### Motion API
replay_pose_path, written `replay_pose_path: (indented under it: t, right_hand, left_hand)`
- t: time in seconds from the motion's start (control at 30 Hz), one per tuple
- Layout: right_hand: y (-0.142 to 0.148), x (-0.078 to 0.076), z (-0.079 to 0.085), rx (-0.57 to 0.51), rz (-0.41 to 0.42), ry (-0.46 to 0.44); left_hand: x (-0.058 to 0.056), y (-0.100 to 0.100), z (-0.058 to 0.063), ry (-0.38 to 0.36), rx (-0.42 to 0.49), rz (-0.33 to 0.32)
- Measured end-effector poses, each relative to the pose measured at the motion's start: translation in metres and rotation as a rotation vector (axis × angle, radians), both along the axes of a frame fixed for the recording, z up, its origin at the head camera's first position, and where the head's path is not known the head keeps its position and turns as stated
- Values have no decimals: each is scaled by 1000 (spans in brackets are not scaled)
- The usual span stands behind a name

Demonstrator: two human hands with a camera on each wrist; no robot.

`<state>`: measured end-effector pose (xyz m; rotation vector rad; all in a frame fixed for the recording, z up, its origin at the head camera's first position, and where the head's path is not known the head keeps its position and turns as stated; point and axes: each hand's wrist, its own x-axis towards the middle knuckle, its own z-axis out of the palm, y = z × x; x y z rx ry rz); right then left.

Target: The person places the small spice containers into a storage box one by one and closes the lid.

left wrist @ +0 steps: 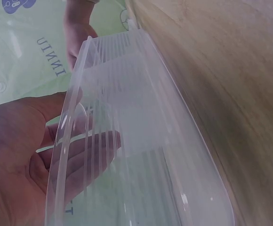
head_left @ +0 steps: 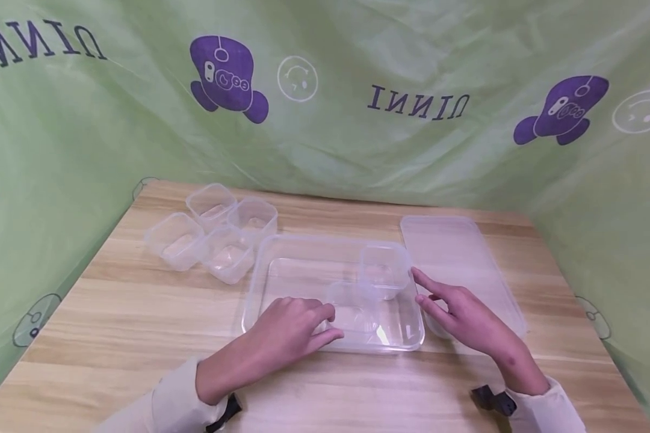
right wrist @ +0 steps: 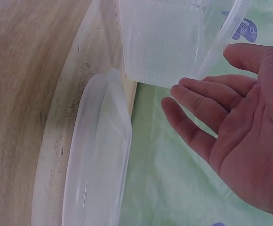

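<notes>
A large clear rectangular box (head_left: 295, 246) stands in the middle of the wooden table. Inside it, one small clear square container (head_left: 384, 267) is in the back right corner and another small container (head_left: 352, 304) sits in front of it. My left hand (head_left: 289, 328) reaches over the box's front left part, thumb and fingers apart beside the nearer container; through the box wall in the left wrist view, the left fingers (left wrist: 96, 146) look loosely extended. My right hand (head_left: 471, 316) is at the box's right side, its fingertips right at the rim, fingers spread in the right wrist view.
Several small clear containers (head_left: 227, 255) stand grouped at the back left. A large translucent lid (head_left: 449, 240) lies flat on the table (head_left: 114, 337) to the right, partly under my right hand. A green printed cloth (head_left: 325, 150) hangs behind and around the table.
</notes>
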<state>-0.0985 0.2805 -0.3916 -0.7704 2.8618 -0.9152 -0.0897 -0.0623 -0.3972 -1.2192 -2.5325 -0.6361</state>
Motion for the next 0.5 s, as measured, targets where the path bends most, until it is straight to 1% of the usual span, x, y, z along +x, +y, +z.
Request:
replay_pose_path:
  t: [0.23,0.33,0.5]
  right_hand:
    - [0,0,-2,-8,-2,10]
    - [-1,0,-2,-11,0,-2]
    - [-2,0,-1,-9,-1,7]
  left_hand:
    - [-1,1,2,-12,-18,-12]
    - [-1,0,3,-27,-30,-29]
    - [-2,0,5,-46,-48,-60]
